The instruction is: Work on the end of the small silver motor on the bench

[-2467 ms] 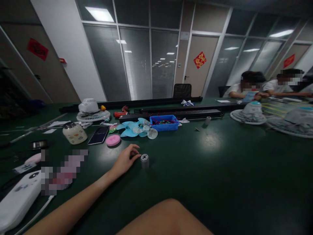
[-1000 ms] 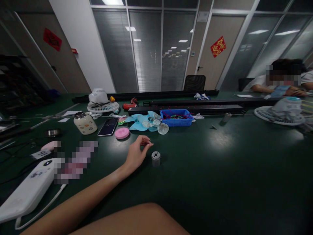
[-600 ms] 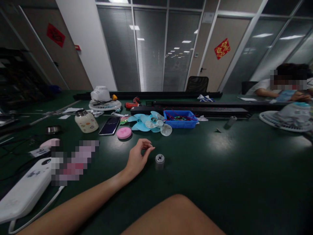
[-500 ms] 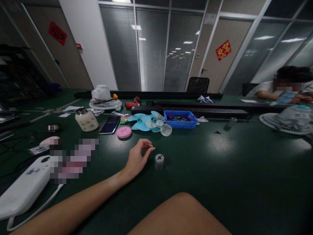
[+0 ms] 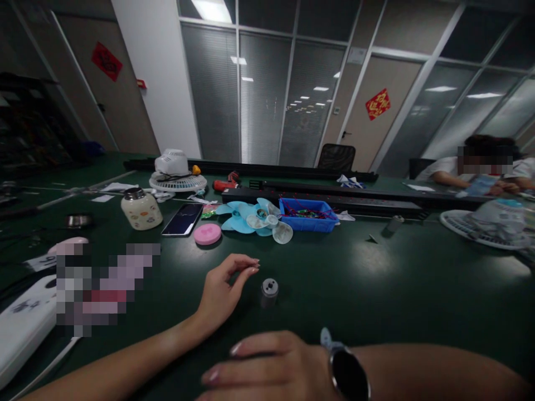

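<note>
My left hand (image 5: 225, 287) rests on the dark green table, its thumb and fingers brought together in a pinch. Whatever sits between the tips is too small to make out. Just right of them a short metal cylinder (image 5: 270, 292), like a small motor, stands upright with holes in its top; the hand is apart from it. Closer to me, my right hand (image 5: 267, 365) reaches in from the right above the table with fingers stretched leftward and apart, holding nothing visible. A watch (image 5: 350, 374) is on that wrist. The lower part of this hand is cut off by the frame.
Beyond the hands lie a pink round case (image 5: 208, 234), blue fan blades (image 5: 236, 217), a blue bin (image 5: 311, 223) of wired parts, a phone (image 5: 183, 219) and a bottle (image 5: 142, 210). Another metal cylinder (image 5: 395, 224) and a fan (image 5: 493, 220) are rightward. A co-worker (image 5: 480, 167) sits far right.
My right hand has come into view at the bottom, where only bare skin of an arm showed before. My left hand keeps its pinch beside the cylinder. The view has tilted up slightly.
</note>
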A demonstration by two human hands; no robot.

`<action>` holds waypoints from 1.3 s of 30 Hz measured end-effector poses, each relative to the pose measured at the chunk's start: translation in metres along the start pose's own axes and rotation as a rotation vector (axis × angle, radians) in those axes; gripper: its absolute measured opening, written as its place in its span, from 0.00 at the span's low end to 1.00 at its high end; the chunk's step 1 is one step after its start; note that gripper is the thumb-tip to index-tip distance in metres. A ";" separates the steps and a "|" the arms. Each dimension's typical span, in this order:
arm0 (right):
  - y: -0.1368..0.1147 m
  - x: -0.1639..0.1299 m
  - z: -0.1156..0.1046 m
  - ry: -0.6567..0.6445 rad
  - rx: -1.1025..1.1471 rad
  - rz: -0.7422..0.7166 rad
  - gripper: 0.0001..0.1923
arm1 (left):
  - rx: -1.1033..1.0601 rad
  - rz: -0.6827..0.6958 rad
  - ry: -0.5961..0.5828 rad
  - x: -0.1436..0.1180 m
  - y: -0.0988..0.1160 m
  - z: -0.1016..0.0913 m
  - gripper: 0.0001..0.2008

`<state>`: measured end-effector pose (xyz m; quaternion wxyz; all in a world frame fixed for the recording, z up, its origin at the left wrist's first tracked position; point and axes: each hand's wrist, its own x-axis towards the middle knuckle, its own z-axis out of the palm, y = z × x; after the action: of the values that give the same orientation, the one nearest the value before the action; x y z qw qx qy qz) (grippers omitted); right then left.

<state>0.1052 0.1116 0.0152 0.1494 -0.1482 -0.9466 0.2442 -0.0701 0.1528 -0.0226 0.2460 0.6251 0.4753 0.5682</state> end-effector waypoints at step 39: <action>0.093 -0.009 -0.033 0.093 0.394 0.248 0.22 | 0.020 -0.123 -0.292 0.010 0.028 0.002 0.04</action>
<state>0.1442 0.2004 -0.0062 0.1877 -0.2428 -0.8473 0.4334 -0.0602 0.1504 0.0051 0.3406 0.6730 0.4777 0.4505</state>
